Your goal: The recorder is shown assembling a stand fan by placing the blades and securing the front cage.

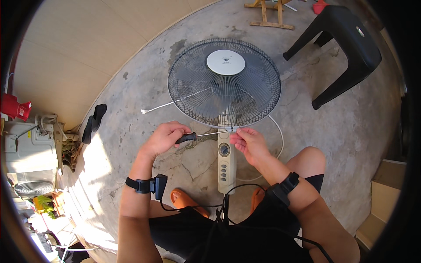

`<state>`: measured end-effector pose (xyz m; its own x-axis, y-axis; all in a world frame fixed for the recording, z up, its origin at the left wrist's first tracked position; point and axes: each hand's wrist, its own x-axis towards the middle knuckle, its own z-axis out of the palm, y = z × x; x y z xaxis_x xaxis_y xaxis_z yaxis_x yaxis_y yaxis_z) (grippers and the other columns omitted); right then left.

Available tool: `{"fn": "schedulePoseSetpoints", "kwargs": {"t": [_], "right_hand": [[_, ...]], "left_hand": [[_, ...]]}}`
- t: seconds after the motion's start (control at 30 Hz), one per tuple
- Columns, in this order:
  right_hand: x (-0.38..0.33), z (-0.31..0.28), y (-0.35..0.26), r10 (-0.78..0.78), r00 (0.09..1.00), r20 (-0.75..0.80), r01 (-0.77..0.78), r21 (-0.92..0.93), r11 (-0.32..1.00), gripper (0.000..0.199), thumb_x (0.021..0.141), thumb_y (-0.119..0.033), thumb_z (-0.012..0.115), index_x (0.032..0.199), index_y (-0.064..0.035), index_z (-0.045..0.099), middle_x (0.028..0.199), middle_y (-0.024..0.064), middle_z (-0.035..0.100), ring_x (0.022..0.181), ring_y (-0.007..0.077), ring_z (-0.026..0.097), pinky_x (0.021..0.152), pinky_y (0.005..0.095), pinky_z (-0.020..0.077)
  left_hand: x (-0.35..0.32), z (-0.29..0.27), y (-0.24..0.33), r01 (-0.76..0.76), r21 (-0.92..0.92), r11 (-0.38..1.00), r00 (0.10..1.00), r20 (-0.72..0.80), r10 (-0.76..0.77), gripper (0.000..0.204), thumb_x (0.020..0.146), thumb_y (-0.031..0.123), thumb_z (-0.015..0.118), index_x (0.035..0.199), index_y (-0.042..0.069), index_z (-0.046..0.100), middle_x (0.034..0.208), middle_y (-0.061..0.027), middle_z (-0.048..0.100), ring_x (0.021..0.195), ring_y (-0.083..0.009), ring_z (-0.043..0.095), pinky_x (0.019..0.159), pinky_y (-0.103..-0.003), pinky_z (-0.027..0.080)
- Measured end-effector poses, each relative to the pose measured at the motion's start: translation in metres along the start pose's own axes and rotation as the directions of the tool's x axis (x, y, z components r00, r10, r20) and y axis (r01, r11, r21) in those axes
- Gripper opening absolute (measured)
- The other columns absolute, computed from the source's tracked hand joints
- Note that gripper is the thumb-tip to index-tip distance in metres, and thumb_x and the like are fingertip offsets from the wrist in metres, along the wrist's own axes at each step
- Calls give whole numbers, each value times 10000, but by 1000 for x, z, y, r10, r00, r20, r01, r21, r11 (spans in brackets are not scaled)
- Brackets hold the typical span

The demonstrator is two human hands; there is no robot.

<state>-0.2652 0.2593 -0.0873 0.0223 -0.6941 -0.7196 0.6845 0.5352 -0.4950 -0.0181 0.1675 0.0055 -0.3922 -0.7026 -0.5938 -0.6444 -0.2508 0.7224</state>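
Observation:
A fan [224, 109] stands before me, with a round dark wire guard and a white centre cap [226, 62]. My left hand [163, 139] is closed around the black handle of a screwdriver [187, 138]. The metal shaft points right, and its tip reaches a small pale clip [233, 129] at the bottom of the guard's rim. My right hand [249, 143] pinches at the clip from the other side; whether a screw sits there is too small to tell. Below the rim, the beige control column [226, 168] carries a round dial and several buttons.
A black plastic stool [344, 48] stands at the far right, near a wooden frame [272, 17]. Dark shoes [94, 124] lie left on the concrete floor, near an air-conditioner unit [28, 149]. A white cable [280, 138] curves right of the fan. Orange sandals [187, 201] are on my feet.

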Motion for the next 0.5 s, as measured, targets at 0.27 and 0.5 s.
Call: {"fn": "schedulePoseSetpoints", "kwargs": {"t": [0.27, 0.5], "right_hand": [[1, 1, 0, -28, 1000, 2, 28, -3, 1000, 103, 883, -130, 585, 874, -34, 549, 786, 83, 635, 651, 131, 603, 565, 222, 485], [1, 1, 0, -39, 999, 23, 39, -3, 999, 100, 890, -125, 574, 860, -33, 548, 774, 84, 634, 636, 128, 599, 564, 219, 483]], "left_hand": [[-1, -5, -12, -151, 217, 964, 988, 78, 137, 243, 787, 118, 559, 998, 29, 644, 862, -58, 611, 715, -165, 586, 685, -305, 483], [-6, -3, 14, 38, 66, 997, 999, -17, -37, 216, 822, 52, 585, 1033, 28, 627, 796, -13, 588, 637, -77, 521, 553, -233, 437]]}}
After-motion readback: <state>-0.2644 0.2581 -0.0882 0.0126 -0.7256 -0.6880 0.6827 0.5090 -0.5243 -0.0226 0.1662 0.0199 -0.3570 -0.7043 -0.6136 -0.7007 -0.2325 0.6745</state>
